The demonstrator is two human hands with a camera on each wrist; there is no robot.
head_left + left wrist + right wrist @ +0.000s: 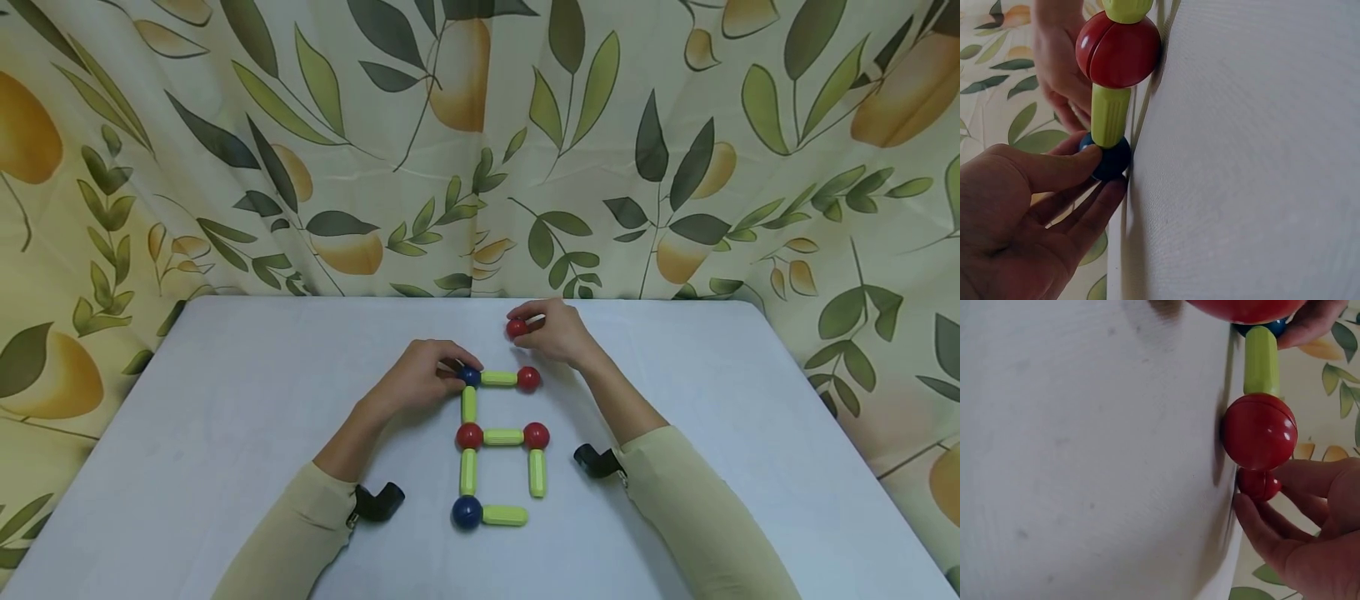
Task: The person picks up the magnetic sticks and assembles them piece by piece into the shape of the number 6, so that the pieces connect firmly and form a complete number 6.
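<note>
Green rods and coloured balls lie joined in a figure on the table. My left hand point(423, 373) pinches the blue ball point(470, 376) at its upper left corner. From that ball one green rod point(498, 378) runs right to a red ball point(528, 379). Beyond it, near the table's far edge, my right hand point(557, 332) holds a separate red ball point(517, 327) between thumb and fingers. The right wrist view shows this held ball point(1259, 485) partly behind a nearer red ball point(1260, 431). In the left wrist view, thumb and fingers grip the blue ball point(1112, 159).
Two red balls, left point(469, 436) and right point(536, 436), form the figure's middle row. At the lower left is a blue ball point(467, 512) with a rod point(506, 515) pointing right. Another rod point(537, 473) points down from the right red ball. A patterned curtain point(480, 167) hangs behind the white table point(262, 433).
</note>
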